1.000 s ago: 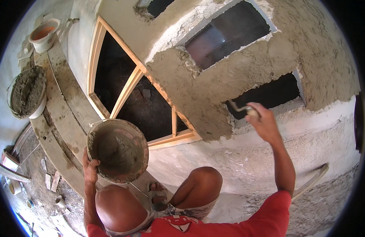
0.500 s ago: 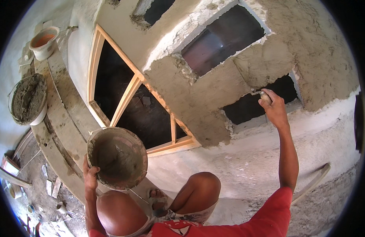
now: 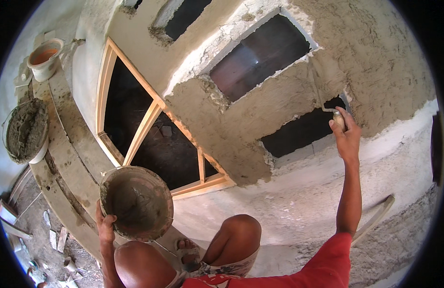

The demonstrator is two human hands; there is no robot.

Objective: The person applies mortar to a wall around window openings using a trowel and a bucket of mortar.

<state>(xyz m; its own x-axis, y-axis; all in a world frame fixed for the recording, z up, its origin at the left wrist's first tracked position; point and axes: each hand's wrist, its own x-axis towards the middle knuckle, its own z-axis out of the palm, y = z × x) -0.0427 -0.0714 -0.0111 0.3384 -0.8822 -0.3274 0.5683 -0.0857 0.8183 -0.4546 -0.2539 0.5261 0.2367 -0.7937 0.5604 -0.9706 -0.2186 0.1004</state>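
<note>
My right hand (image 3: 346, 132) grips the wooden handle (image 3: 338, 120) of a trowel, whose blade (image 3: 316, 81) lies against the wet grey plaster (image 3: 284, 96) between two rectangular wall openings, just over the lower dark opening (image 3: 294, 134). My left hand (image 3: 106, 221) holds the rim of a round mortar-stained bucket (image 3: 135, 201) with some grey mortar inside, beside my raised knee at lower left. A pale wooden arched frame (image 3: 157, 110) with dark gaps sits in the wall between the bucket and the plastered area.
Planks (image 3: 73, 158) at left, under my sandalled foot, carry a bucket of mortar (image 3: 25, 129) and a white pot (image 3: 44, 60), orange inside. Debris (image 3: 62, 240) lies on the floor below. A smaller opening (image 3: 186, 17) is at top; a curved wooden strip (image 3: 378, 216) is at right.
My right hand and trowel have moved rightward along the plaster, the blade reaching higher. The view has shifted slightly, so the bucket and frame appear lower and leftward. My left hand keeps its hold.
</note>
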